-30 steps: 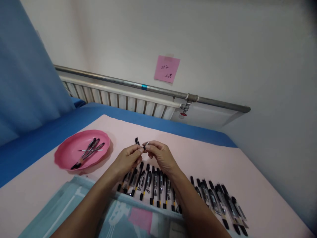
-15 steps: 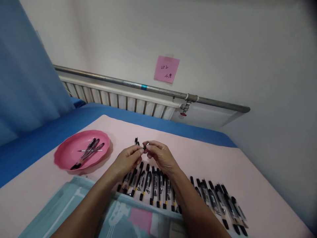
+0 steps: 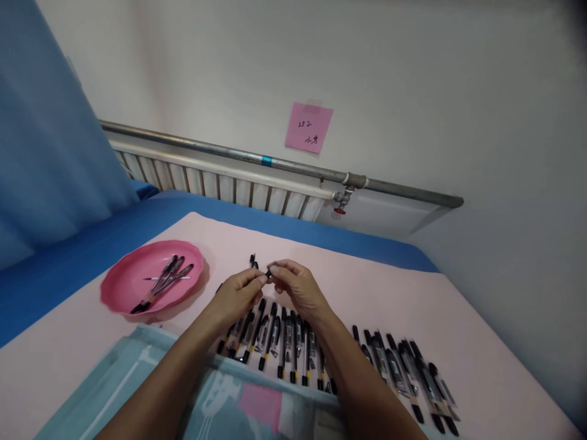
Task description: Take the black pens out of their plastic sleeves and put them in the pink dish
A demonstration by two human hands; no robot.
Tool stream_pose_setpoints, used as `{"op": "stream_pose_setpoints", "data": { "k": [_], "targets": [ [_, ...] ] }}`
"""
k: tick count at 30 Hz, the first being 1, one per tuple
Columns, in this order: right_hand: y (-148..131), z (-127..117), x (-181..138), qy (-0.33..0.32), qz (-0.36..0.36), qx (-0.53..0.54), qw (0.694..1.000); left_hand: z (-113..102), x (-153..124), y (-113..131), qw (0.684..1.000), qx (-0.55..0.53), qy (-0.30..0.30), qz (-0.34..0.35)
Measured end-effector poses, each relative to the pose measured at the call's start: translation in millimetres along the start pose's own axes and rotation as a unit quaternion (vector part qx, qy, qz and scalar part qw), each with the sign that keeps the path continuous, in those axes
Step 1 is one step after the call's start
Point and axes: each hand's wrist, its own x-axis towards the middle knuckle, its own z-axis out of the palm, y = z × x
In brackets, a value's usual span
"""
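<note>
My left hand point(image 3: 239, 294) and my right hand point(image 3: 299, 288) meet above the table, fingertips pinched together. Between them is a small black pen part point(image 3: 268, 274), mostly covered by the fingers, so its exact kind does not show. Below the hands lies a row of disassembled pens point(image 3: 293, 348), with black caps, clear barrels and small loose pieces side by side; my forearms hide some of them. Just behind my left hand, a black-tipped pen point(image 3: 252, 260) lies partly hidden.
A pink scalloped bowl point(image 3: 114, 275) at left holds several pens point(image 3: 165, 282) and a thin refill. More pen parts point(image 3: 408, 373) lie to the right. A teal patterned cloth point(image 3: 151, 348) covers the near edge. Behind the table stand a radiator point(image 3: 224, 186) and a pipe point(image 3: 197, 145).
My right fingertips have shifted slightly around the black part, and a shiny bit seen at them earlier is now less visible. Everything else stays in place.
</note>
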Motion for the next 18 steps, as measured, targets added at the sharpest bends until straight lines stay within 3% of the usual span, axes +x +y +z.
{"op": "stream_pose_setpoints", "data": {
  "k": [2, 6, 10, 12, 18],
  "targets": [
    [0.4, 0.2, 0.2, -0.021, 0.006, 0.019, 1.0, 0.1, -0.4, 0.4, 1.0, 0.004, -0.002, 0.001],
    [1.6, 0.1, 0.5, 0.02, -0.019, -0.015, 1.0, 0.4, -0.5, 1.5, 1.0, 0.019, 0.002, 0.006],
    [2.0, -0.7, 0.8, -0.02, -0.002, 0.017, 1.0, 0.2, 1.1, 1.8, 1.0, -0.008, -0.004, 0.002],
    [1.6, -0.2, 0.6, -0.009, -0.014, 0.01, 1.0, 0.1, 2.0, 1.2, 1.0, -0.011, 0.001, 0.004],
    [1.0, 3.9, -0.7, 0.04, -0.014, -0.023, 0.999, -0.8, 1.1, -1.6, 0.992, 0.108, 0.035, 0.058]
  ]
}}
